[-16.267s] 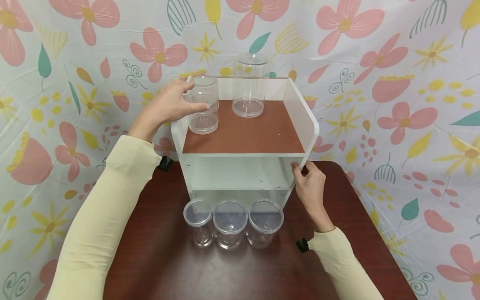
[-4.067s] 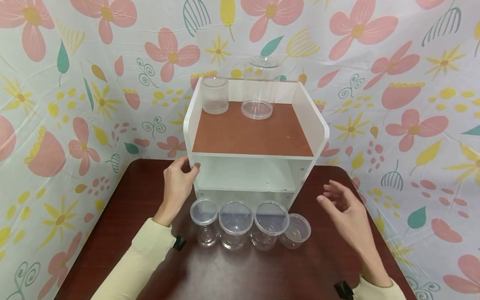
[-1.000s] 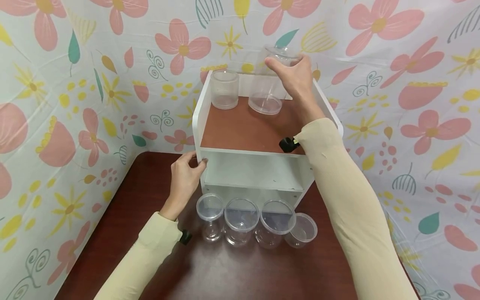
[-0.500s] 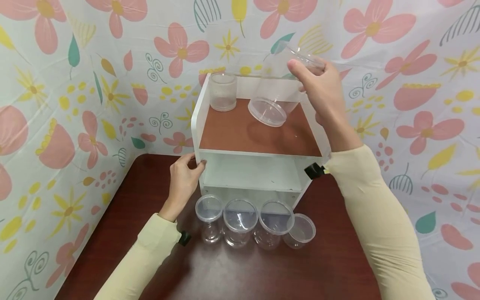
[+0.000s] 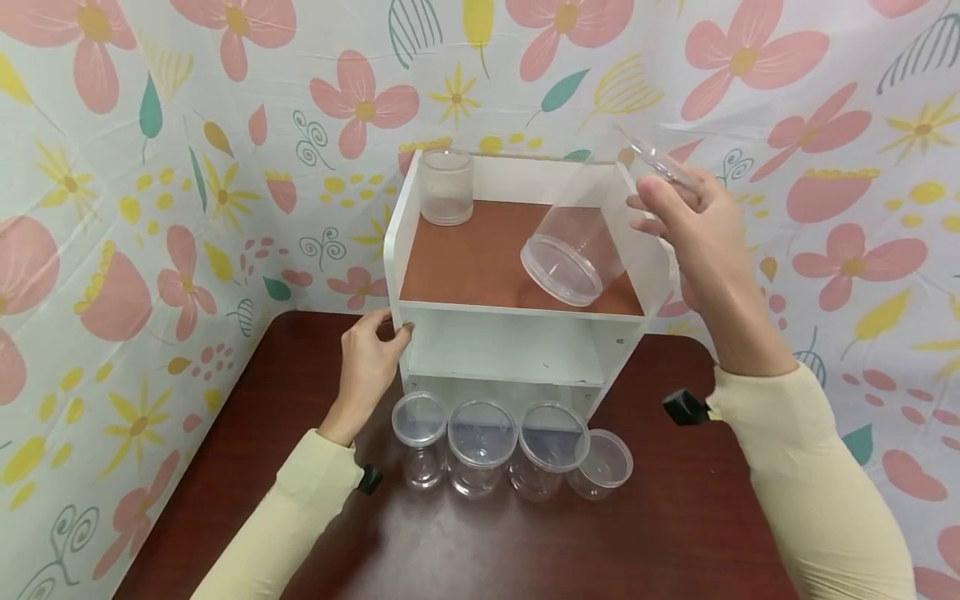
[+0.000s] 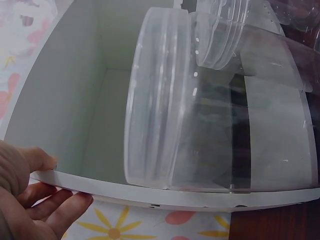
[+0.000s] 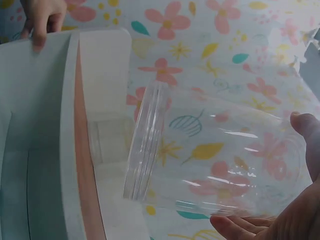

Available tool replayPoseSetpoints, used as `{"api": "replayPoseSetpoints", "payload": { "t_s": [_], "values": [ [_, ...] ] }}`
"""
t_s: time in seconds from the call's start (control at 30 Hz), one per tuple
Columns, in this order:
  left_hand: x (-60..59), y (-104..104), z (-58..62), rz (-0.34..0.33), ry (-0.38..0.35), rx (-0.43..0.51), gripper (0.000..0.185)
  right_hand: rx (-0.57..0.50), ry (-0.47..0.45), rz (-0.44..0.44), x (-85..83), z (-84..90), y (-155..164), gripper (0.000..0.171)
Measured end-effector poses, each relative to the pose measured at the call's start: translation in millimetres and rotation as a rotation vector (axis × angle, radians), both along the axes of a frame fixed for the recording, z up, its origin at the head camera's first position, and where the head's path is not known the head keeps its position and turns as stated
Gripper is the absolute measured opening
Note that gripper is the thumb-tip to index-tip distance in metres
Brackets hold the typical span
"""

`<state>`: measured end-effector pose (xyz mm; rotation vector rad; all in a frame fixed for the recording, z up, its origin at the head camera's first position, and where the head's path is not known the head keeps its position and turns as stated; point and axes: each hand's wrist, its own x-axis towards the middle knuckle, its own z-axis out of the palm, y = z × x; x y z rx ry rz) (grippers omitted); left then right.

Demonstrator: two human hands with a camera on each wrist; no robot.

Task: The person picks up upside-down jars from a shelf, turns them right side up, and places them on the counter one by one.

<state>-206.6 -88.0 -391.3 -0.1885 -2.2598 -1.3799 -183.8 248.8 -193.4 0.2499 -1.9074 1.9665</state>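
My right hand (image 5: 716, 242) grips a large clear plastic jar (image 5: 581, 237) near its base end. The jar hangs tilted above the top board of a white shelf unit (image 5: 465, 275), its lid end pointing down and left. The right wrist view shows thumb and fingers on either side of the clear jar (image 7: 215, 155), with the ridged lid (image 7: 147, 140) at the far end. With thumb and fingers, my left hand (image 5: 367, 358) pinches the front edge of the unit's left side panel; the left wrist view shows that hand (image 6: 37, 195) on the edge too.
A small clear jar (image 5: 447, 192) stands at the back left of the top board. Before the unit, a row of lidded clear jars (image 5: 482, 446) and a shorter tub (image 5: 603, 467) stands on the dark red table (image 5: 480, 550). Flowered cloth (image 5: 360, 183) hangs behind.
My right hand has lifted the large jar off the top board, tilted it and brought it right and forward. Earlier, the short tub joined the front row. My left hand stays on the panel.
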Motion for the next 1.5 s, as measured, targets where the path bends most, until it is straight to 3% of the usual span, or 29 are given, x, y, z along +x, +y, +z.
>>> {"api": "replayPoseSetpoints", "payload": {
  "t_s": [0.17, 0.47, 0.77, 1.03, 1.23, 1.5],
  "values": [
    [0.0, 1.4, -0.7, -0.003, 0.002, 0.000, 0.026, -0.065, 0.074, 0.034, 19.5, -9.9, 13.1, 0.041],
    [-0.5, -0.6, -1.1, 0.009, -0.002, 0.002, 0.024, -0.071, 0.134, 0.059, 47.0, -21.6, 26.4, 0.041],
    [0.2, -0.4, -0.5, 0.008, 0.006, 0.002, 0.023, -0.113, 0.196, 0.147, 66.4, -31.2, 39.4, 0.048],
    [0.1, -0.6, 0.7, -0.002, 0.011, 0.007, 0.024, -0.119, 0.160, 0.079, 83.8, -41.1, 45.1, 0.048],
    [-0.1, -0.1, 1.0, 0.007, 0.014, -0.003, 0.024, -0.124, 0.211, 0.128, 88.5, -51.9, 46.6, 0.047],
    [2.1, -0.2, 1.0, 0.007, -0.004, 0.002, 0.026, -0.028, 0.141, 0.101, 101.0, -59.6, 44.1, 0.053]
  ]
}}
